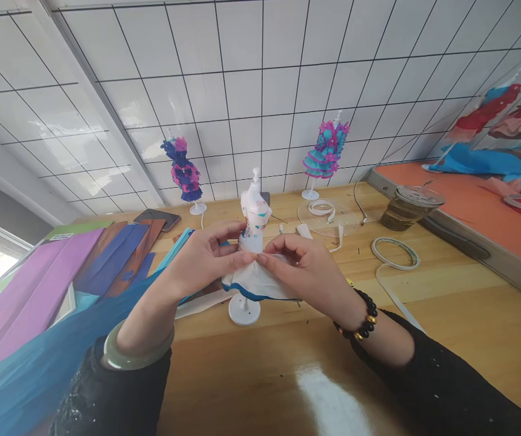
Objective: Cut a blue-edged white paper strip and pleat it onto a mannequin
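A small white mannequin (pixel 255 212) on a round white stand (pixel 244 309) sits at the middle of the wooden table (pixel 460 303). A white paper skirt with a blue hem (pixel 260 281) wraps its waist. My left hand (pixel 206 257) pinches the skirt at the waist from the left, fingers closed. From the right, my right hand (pixel 306 266) pinches the same waist edge, fingertips meeting the left ones. A green bangle is on my left wrist, dark beads on my right.
Sheets of purple, blue and brown paper (pixel 60 278) lie at left. A phone (pixel 158 219), two dressed mannequins (pixel 183 172) (pixel 326 151), tape rolls (pixel 394 252), a clear plate (pixel 328 218) and a cup of liquid (pixel 408 209) stand behind. An orange board (pixel 474 218) is at right.
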Motion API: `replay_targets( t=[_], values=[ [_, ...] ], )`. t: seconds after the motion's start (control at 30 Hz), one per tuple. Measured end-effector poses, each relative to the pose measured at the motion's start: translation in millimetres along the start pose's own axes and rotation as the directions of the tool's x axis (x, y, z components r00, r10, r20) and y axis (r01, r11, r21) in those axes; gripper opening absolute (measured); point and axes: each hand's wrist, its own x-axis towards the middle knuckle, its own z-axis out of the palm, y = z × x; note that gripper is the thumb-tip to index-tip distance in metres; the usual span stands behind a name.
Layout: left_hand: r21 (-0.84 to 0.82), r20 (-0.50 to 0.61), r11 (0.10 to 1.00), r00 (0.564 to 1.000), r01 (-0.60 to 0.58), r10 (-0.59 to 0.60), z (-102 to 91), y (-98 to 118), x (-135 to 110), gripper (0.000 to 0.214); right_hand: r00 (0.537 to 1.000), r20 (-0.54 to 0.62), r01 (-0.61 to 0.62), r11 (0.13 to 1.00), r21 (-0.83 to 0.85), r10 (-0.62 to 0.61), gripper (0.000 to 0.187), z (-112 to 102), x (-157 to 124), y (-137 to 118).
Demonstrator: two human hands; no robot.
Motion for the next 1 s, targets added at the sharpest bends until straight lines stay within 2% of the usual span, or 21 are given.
replay_targets(
  t=[0.1, 0.27, 0.37, 0.43, 0.53, 0.6, 0.67, 0.7, 0.77, 1.0],
  values=[
    [-0.041, 0.015, 0.998, 0.999, 0.04, -0.04, 2.2, -2.0, 0.4, 0.05, 1.0, -0.011, 0.016, 0.999, -0.038, -0.016, 0.017, 0.6, 0.3, 1.6],
    [-0.01, -0.018, 0.997, 0.997, 0.075, -0.075, 1.7, -2.2, 0.5, 0.049, 0.999, -0.046, -0.011, 0.998, -0.068, 0.007, 0.024, 2.2, 2.2, 4.6],
    [0.038, -0.058, 0.995, 0.995, 0.087, -0.085, -0.3, -1.7, 1.1, 0.048, 0.989, -0.081, 0.118, 0.99, -0.084, -0.124, 0.017, 2.6, 1.1, 4.0],
    [0.074, -0.11, 0.993, 0.99, 0.096, -0.088, -1.2, -1.3, 1.7, 0.049, 0.947, -0.113, 0.283, 0.946, -0.158, -0.302, 0.016, 2.8, -1.1, 2.4],
    [0.113, -0.172, 0.989, 0.982, 0.097, -0.077, -1.2, -0.8, 2.4, 0.048, 0.829, -0.055, 0.501, 0.784, -0.367, -0.556, 0.025, 4.7, -4.7, 0.8],
    [0.132, -0.193, 0.987, 0.979, 0.093, -0.066, -0.3, -0.9, 2.9, 0.047, 0.755, 0.038, 0.573, 0.632, -0.522, -0.654, 0.021, 7.2, -6.3, 1.8],
    [0.144, -0.195, 0.985, 0.979, 0.093, -0.064, 1.0, -1.2, 3.3, 0.047, 0.708, 0.099, 0.587, 0.506, -0.632, -0.699, 0.009, 9.6, -7.1, 3.6],
    [0.148, -0.192, 0.985, 0.979, 0.093, -0.063, 1.7, -1.4, 3.5, 0.046, 0.692, 0.109, 0.586, 0.467, -0.662, -0.714, 0.008, 10.4, -7.5, 4.4],
    [0.158, -0.185, 0.984, 0.981, 0.086, -0.056, 2.8, -1.5, 3.8, 0.045, 0.66, 0.105, 0.59, 0.428, -0.685, -0.744, 0.015, 10.8, -8.4, 5.1],
    [0.099, -0.152, 0.991, 0.986, 0.087, -0.071, 2.0, -0.8, 4.1, 0.046, 0.554, 0.081, 0.665, 0.382, -0.642, -0.829, 0.021, 6.9, -11.6, 2.8]
  ],
)
